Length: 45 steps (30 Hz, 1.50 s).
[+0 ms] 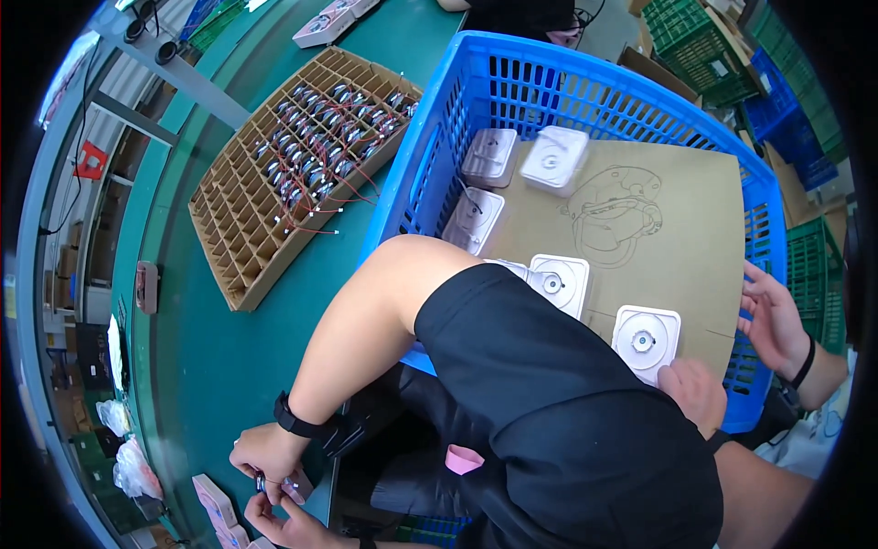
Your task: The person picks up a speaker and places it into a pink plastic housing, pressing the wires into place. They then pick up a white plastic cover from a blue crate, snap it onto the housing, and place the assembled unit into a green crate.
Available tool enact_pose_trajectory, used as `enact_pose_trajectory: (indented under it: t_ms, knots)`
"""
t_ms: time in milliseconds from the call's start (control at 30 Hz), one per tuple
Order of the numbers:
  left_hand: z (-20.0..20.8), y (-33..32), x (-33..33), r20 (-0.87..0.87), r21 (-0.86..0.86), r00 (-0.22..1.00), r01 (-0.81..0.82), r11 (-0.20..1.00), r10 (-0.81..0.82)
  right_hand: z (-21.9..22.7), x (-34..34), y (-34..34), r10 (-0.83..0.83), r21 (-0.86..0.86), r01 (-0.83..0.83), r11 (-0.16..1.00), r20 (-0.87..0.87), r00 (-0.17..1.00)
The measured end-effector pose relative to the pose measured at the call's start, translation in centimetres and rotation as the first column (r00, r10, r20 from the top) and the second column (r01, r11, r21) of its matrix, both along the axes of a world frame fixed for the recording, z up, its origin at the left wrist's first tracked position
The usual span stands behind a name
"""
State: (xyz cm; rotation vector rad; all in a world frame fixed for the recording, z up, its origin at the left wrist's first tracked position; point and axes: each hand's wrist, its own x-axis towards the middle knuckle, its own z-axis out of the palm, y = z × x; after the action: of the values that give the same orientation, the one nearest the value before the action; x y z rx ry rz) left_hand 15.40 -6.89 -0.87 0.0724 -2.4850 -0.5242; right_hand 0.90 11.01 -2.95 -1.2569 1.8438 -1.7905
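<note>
At the lower left, near the table's edge, my right hand (pixel 270 448) is bent down with its fingers closed round a small dark part with a red wire (pixel 261 481). My left hand (pixel 297 529) comes up from the lower edge. Its thumb and forefinger pinch close beneath that part; what lies between them is too small to make out. Beside my right fingers is a small pale pink piece (pixel 298 487), partly hidden. My bent right arm, in a black sleeve, crosses in front of the blue basket (pixel 594 69). More pale pink cases (pixel 216 503) lie left of my hands.
White square boxes (pixel 645 337) stand on cardboard (pixel 695 210) in the basket. A co-worker's hands (pixel 700 393) are at a box and the basket's right rim. A divided carton (pixel 240 210) of small wired round parts rests on the green table (pixel 206 366).
</note>
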Motion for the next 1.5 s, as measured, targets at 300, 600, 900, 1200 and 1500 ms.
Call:
enact_pose_trajectory:
  t_ms: [300,600,900,1200,1500]
  knots:
    - [-0.3,2.3,0.3,-0.090,-0.014,0.996,0.001,1.000,-0.003,0.2,-1.1,-1.6,-0.036,0.001,0.037,0.999,-0.141,0.989]
    - [1.6,0.4,2.5,-0.063,0.287,0.996,-0.044,0.957,0.065,3.2,-3.5,2.0,-0.006,0.043,0.035,0.998,-0.548,0.837]
    - [4.1,-0.7,-0.1,0.015,0.222,0.998,-0.058,0.973,0.056,1.9,-3.7,2.9,0.236,0.512,0.006,0.859,-0.406,0.883]
    - [2.5,-2.0,-2.0,0.160,0.159,0.986,-0.078,0.984,0.052,-0.2,-2.3,1.7,0.089,0.321,0.072,0.944,-0.461,0.883]
    - [1.9,-1.6,-2.3,0.166,0.069,0.983,-0.097,0.993,0.085,0.0,-2.5,1.4,0.085,0.341,0.083,0.936,-0.449,0.889]
